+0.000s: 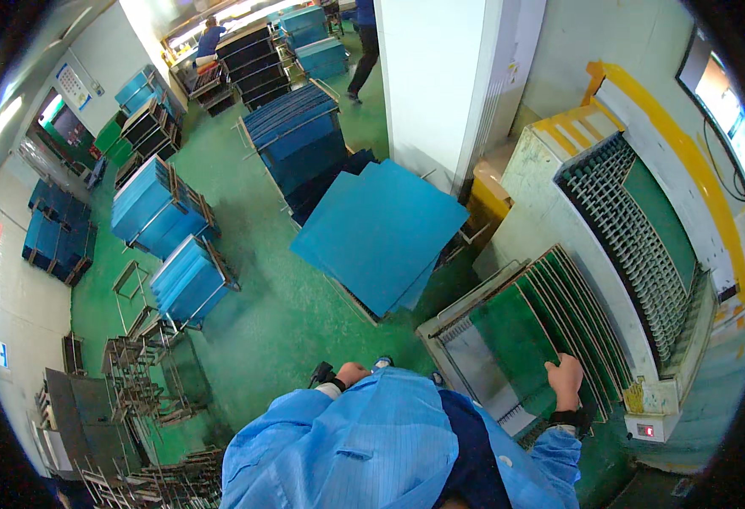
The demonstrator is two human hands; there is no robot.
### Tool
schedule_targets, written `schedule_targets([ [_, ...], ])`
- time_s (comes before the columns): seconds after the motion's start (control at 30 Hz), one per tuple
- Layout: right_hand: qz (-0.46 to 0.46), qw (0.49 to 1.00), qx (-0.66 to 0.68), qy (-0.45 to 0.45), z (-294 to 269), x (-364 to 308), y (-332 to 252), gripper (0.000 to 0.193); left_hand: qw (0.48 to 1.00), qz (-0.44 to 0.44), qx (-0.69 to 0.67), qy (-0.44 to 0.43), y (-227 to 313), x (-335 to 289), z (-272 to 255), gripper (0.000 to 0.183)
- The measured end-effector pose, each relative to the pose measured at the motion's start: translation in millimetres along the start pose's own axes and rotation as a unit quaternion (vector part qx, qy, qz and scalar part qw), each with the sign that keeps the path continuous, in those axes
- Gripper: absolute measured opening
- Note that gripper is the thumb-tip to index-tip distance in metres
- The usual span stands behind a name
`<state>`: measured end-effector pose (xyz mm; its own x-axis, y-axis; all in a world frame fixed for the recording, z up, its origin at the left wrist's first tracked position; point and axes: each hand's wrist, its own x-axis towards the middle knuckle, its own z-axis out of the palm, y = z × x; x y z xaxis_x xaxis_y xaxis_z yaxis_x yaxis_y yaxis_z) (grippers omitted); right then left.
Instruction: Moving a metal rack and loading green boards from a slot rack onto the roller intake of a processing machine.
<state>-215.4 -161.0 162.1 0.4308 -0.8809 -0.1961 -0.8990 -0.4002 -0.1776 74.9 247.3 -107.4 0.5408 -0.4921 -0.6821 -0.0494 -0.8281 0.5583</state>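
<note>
My right hand [566, 380] grips the edge of a green panel [521, 332] standing in a rack [474, 310]. Several more upright green panels [577, 305] with pale edges fill the rack's right side, spaced apart. My left hand [352, 374] hangs by my left side, away from the rack. It looks rounded, but its fingers are too small and hidden to make out. A dark strap circles my right wrist, and a black object [321, 373] sits beside my left wrist.
A roller conveyor machine [631, 229] with yellow edging stands right of the rack. Ahead, large blue sheets [381, 233] lie on a stack. Racks of blue panels [156, 208] line the left, with metal frames [139, 373] nearer. A white pillar [436, 76] rises ahead; two people [209, 40] are farther off.
</note>
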Motion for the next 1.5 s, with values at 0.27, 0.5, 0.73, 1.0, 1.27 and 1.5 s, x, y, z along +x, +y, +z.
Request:
schedule_targets([
  [0.27,-0.006,1.000,0.000,-0.002,-7.1,-3.5,-5.8,0.046,1.000,0.002,0.005,-0.011,-3.7,0.6,-0.8,0.044],
  [0.5,0.020,0.999,0.009,-0.026,-13.6,-3.8,-11.8,0.045,0.999,0.018,0.039,0.001,-4.8,1.1,0.6,0.046],
  [0.73,-0.033,0.999,0.017,0.032,11.3,5.4,10.6,0.037,0.999,0.037,0.002,0.008,-4.2,-1.1,-4.0,0.044],
  [1.0,-0.063,0.997,0.013,0.045,-28.0,-6.1,-3.7,0.033,0.999,0.021,-0.027,0.017,-24.0,7.8,4.1,0.040],
  [1.27,-0.076,0.987,0.073,0.121,-144.7,-45.2,14.2,0.025,0.999,0.030,0.032,-0.013,-16.8,19.3,-1.2,0.043],
  [1.5,0.002,0.874,0.421,0.243,-201.6,-100.2,48.1,0.032,0.993,0.086,0.064,-0.044,-7.3,46.7,2.9,0.045],
])
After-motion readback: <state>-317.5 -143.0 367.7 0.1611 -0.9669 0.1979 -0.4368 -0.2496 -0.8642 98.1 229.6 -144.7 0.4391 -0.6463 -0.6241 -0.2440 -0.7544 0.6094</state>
